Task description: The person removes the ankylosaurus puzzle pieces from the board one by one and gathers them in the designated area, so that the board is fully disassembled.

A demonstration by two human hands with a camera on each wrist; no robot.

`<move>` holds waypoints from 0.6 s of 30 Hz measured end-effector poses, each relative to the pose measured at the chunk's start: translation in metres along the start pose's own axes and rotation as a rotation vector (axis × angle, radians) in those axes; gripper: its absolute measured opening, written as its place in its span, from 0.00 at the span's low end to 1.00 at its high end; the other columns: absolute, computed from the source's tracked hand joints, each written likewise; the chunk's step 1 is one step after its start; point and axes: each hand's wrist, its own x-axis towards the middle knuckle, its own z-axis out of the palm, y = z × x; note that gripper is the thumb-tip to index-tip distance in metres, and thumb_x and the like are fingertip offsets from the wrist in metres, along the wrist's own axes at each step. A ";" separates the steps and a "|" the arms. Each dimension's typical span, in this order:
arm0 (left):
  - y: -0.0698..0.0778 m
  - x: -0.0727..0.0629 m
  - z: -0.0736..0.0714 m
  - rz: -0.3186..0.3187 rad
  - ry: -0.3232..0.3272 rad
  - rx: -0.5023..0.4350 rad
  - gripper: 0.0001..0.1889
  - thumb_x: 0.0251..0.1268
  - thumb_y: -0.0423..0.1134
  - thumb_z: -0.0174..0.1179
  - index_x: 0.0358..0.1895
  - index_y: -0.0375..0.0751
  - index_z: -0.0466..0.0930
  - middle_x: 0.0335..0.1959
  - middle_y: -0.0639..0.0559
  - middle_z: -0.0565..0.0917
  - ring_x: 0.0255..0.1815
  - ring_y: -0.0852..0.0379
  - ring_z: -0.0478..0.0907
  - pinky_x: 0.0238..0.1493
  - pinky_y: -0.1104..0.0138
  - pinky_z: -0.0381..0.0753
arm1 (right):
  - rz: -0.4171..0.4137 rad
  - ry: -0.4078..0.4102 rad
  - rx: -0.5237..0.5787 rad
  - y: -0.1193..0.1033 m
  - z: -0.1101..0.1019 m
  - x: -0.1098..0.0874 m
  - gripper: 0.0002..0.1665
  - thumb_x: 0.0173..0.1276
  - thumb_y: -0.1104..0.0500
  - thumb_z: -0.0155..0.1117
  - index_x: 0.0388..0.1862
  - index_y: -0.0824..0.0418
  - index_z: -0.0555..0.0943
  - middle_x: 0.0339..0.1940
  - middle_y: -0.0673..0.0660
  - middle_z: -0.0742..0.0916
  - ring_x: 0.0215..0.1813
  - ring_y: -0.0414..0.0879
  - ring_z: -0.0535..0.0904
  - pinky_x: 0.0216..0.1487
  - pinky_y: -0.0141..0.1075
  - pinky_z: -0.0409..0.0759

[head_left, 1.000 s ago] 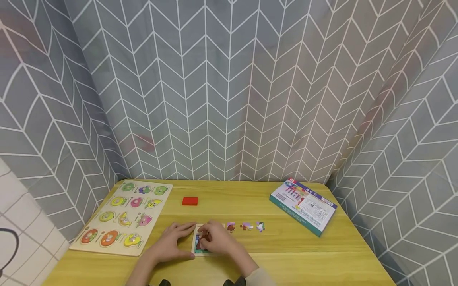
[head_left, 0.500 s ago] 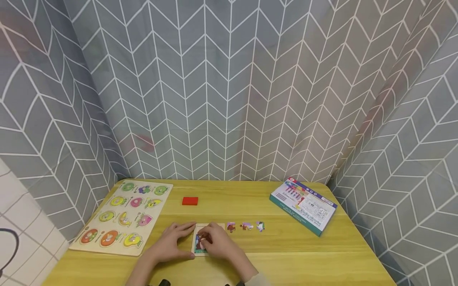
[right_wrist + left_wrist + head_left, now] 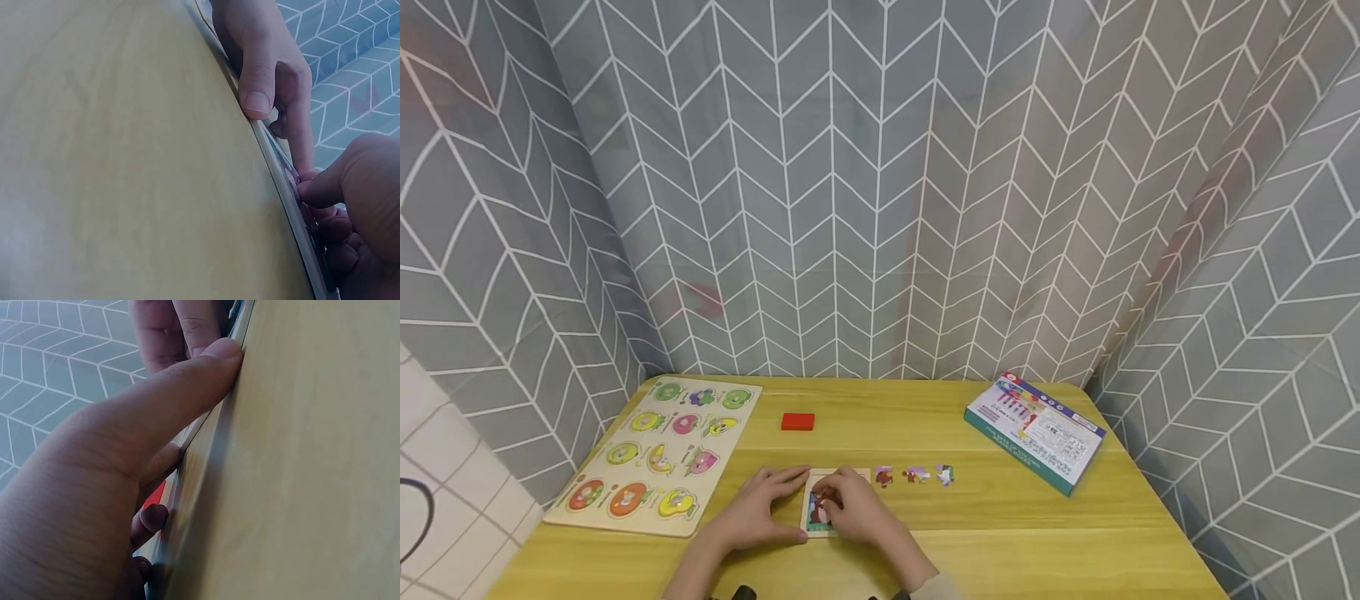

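Observation:
A small jigsaw puzzle in a pale wooden frame [image 3: 806,518] lies on the table, its visible part showing a brown animal. My left hand [image 3: 748,515] spans the frame's left side, thumb at the near corner and index finger at the far corner, both fairly straight. In the left wrist view the thumb [image 3: 212,359] rests against the frame's edge. My right hand [image 3: 857,504] bends over the puzzle, thumb and fingers pinched together low at its surface on a puzzle piece, which they mostly hide. The right wrist view shows the curled fingers [image 3: 337,228] right at the picture.
Three loose puzzle pieces [image 3: 916,475] lie in a row right of the frame. A red block [image 3: 798,422] sits farther back. At left lies a large fruit puzzle board [image 3: 651,446]; at right, a printed box [image 3: 1033,433]. A patterned curtain [image 3: 880,208] borders the table [image 3: 1037,554].
The right hand has shifted slightly over the puzzle, and its fingertips have settled lower on the picture. More of the brown animal shows beside them. The left hand has stayed in place.

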 end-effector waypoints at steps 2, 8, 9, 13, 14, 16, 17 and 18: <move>0.000 0.000 0.000 -0.001 0.000 0.000 0.51 0.50 0.72 0.76 0.78 0.53 0.74 0.80 0.60 0.71 0.55 0.62 0.64 0.58 0.55 0.71 | -0.004 0.006 0.005 0.000 0.001 0.000 0.14 0.73 0.67 0.65 0.53 0.60 0.88 0.42 0.48 0.82 0.42 0.32 0.74 0.46 0.30 0.78; 0.002 0.000 -0.001 -0.002 -0.004 -0.003 0.51 0.50 0.72 0.76 0.78 0.53 0.74 0.80 0.59 0.72 0.56 0.62 0.64 0.59 0.54 0.72 | 0.000 0.016 0.013 0.002 0.002 0.000 0.13 0.74 0.65 0.65 0.53 0.59 0.88 0.42 0.49 0.82 0.42 0.32 0.74 0.47 0.30 0.78; 0.002 0.000 -0.001 -0.002 -0.004 -0.005 0.51 0.50 0.72 0.76 0.78 0.53 0.74 0.80 0.59 0.72 0.56 0.62 0.64 0.59 0.54 0.72 | 0.000 0.017 0.014 0.002 0.002 0.000 0.12 0.74 0.65 0.65 0.53 0.59 0.88 0.43 0.49 0.82 0.43 0.32 0.74 0.48 0.30 0.78; 0.001 0.000 -0.001 0.002 -0.002 -0.001 0.51 0.50 0.72 0.76 0.78 0.53 0.74 0.80 0.59 0.72 0.56 0.62 0.65 0.59 0.54 0.72 | -0.009 0.020 0.010 0.002 0.002 -0.001 0.13 0.74 0.66 0.65 0.53 0.58 0.88 0.45 0.49 0.82 0.44 0.33 0.76 0.49 0.32 0.79; 0.001 0.000 -0.001 0.002 -0.001 0.000 0.51 0.50 0.72 0.76 0.78 0.53 0.74 0.80 0.59 0.72 0.56 0.62 0.65 0.59 0.54 0.72 | -0.010 0.020 0.006 0.002 0.002 -0.001 0.13 0.75 0.66 0.65 0.54 0.58 0.88 0.45 0.48 0.82 0.45 0.33 0.76 0.49 0.32 0.79; 0.001 0.000 -0.001 0.004 0.000 0.003 0.51 0.50 0.72 0.76 0.78 0.53 0.74 0.80 0.59 0.72 0.56 0.62 0.65 0.59 0.54 0.72 | -0.017 0.019 -0.005 0.001 0.001 -0.001 0.13 0.74 0.66 0.65 0.54 0.58 0.88 0.44 0.48 0.82 0.44 0.34 0.77 0.49 0.32 0.79; 0.001 0.000 0.000 0.004 0.000 0.003 0.51 0.50 0.72 0.76 0.78 0.54 0.74 0.80 0.59 0.72 0.56 0.62 0.65 0.59 0.54 0.72 | -0.019 0.017 -0.008 0.001 0.001 -0.001 0.13 0.74 0.66 0.65 0.54 0.59 0.88 0.44 0.47 0.82 0.44 0.34 0.76 0.48 0.32 0.79; 0.001 0.001 0.000 0.005 -0.001 0.002 0.51 0.50 0.72 0.76 0.78 0.54 0.74 0.80 0.59 0.72 0.57 0.62 0.65 0.59 0.54 0.72 | -0.019 0.016 -0.011 0.000 0.000 -0.001 0.13 0.73 0.66 0.65 0.54 0.59 0.88 0.44 0.47 0.82 0.44 0.34 0.76 0.48 0.32 0.79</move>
